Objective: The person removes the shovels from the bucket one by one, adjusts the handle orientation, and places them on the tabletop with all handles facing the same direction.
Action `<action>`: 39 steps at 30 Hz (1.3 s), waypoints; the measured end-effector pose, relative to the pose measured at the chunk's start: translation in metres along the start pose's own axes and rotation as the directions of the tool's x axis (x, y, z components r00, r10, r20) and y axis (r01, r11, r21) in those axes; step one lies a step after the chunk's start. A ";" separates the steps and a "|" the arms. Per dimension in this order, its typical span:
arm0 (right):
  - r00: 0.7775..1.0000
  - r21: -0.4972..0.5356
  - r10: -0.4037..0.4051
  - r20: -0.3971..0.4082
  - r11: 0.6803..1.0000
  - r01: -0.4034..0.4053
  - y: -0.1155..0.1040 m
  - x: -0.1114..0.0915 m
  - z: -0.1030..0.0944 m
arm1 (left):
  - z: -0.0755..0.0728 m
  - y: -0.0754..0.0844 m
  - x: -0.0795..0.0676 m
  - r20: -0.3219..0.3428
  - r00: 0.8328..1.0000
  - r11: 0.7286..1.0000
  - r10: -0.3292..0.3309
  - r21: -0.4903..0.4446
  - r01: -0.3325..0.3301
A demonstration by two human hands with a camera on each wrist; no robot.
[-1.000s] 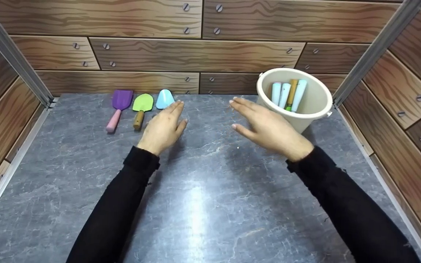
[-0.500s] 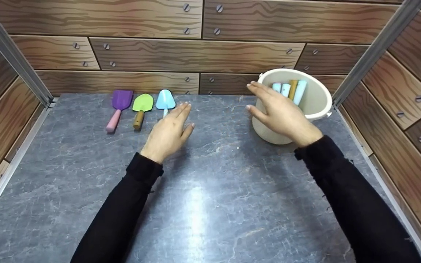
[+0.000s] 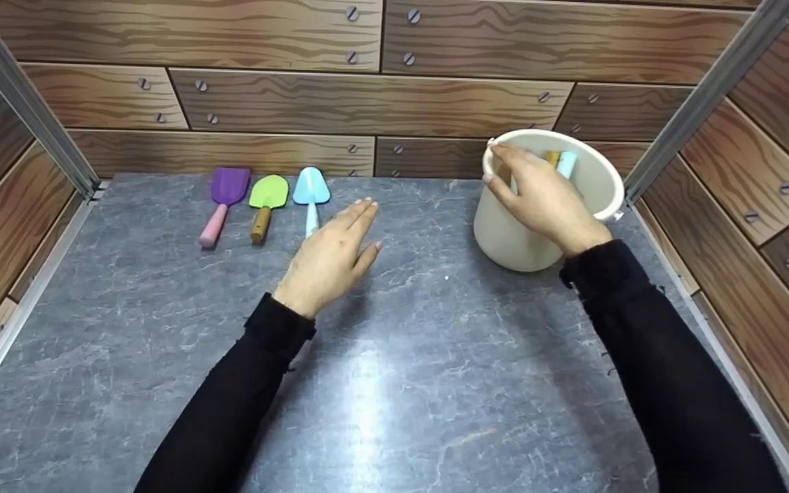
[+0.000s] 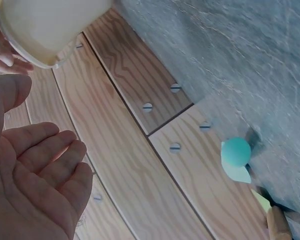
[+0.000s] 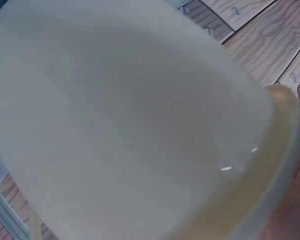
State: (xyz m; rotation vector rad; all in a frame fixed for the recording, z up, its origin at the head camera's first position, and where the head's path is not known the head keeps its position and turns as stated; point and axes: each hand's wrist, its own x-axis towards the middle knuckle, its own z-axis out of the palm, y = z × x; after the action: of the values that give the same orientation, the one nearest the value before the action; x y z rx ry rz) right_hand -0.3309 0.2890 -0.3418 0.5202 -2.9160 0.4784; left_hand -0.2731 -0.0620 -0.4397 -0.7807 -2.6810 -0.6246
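Note:
My right hand (image 3: 545,195) reaches over the cream bucket (image 3: 512,233), its fingers extended above the near side of the rim. Handles stand in the bucket, a golden-brown handle (image 3: 553,157) and a light blue handle (image 3: 566,164) among them; the hand covers most of the others. In the right wrist view the bucket wall (image 5: 115,115) fills most of the picture, with part of the hand (image 5: 290,200) at the rim. My left hand (image 3: 329,263) hovers over the table, fingers straight and holding nothing, near the light blue trowel (image 3: 311,188). Its palm (image 4: 40,195) shows bare in the left wrist view.
A green trowel (image 3: 269,192) with a brown handle and a purple shovel (image 3: 229,183) with a pink handle lie left of the blue one on the grey marbled table (image 3: 161,342). Wood-patterned walls (image 3: 264,103) with metal corner posts enclose the table's back and sides.
My right hand has moved right and away from me, from beside the bucket to over its rim. My left hand has drifted right and back toward me, uncovering more of the blue trowel.

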 end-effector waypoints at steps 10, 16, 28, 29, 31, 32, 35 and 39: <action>0.999 0.015 0.040 0.010 0.999 -0.040 0.016 0.012 -0.005 | 0.004 0.013 -0.002 0.020 0.999 0.999 0.038 0.015 -0.039; 0.995 0.014 0.077 0.058 0.997 -0.078 0.022 0.018 -0.009 | 0.004 0.020 -0.004 0.033 0.997 0.997 0.070 0.021 -0.071; 0.983 -0.038 0.118 0.141 0.993 -0.114 0.032 0.025 -0.008 | 0.010 0.028 -0.007 0.025 0.993 0.993 0.118 0.024 -0.119; 0.982 -0.040 0.121 0.147 0.992 -0.116 0.033 0.026 -0.008 | 0.010 0.029 -0.007 0.028 0.992 0.992 0.119 0.025 -0.120; 0.978 -0.046 0.130 0.162 0.991 -0.124 0.034 0.026 -0.007 | 0.011 0.029 -0.007 0.036 0.992 0.993 0.118 0.025 -0.118; 0.976 -0.047 0.134 0.169 0.991 -0.128 0.034 0.027 -0.007 | 0.011 0.029 -0.007 0.039 0.992 0.993 0.117 0.024 -0.118; 0.972 -0.051 0.138 0.191 0.990 -0.130 0.035 0.027 -0.007 | 0.012 0.029 -0.006 0.048 0.992 0.993 0.115 0.017 -0.116; 0.971 -0.062 0.128 0.201 0.991 -0.117 0.036 0.028 -0.008 | 0.012 0.028 -0.006 0.055 0.992 0.994 0.110 0.013 -0.111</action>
State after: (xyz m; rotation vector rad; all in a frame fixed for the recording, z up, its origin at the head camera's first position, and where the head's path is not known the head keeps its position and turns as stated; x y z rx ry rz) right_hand -0.3687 0.3148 -0.3388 0.4064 -3.1628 0.3873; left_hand -0.2541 -0.0376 -0.4435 -0.9478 -2.6652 -0.5625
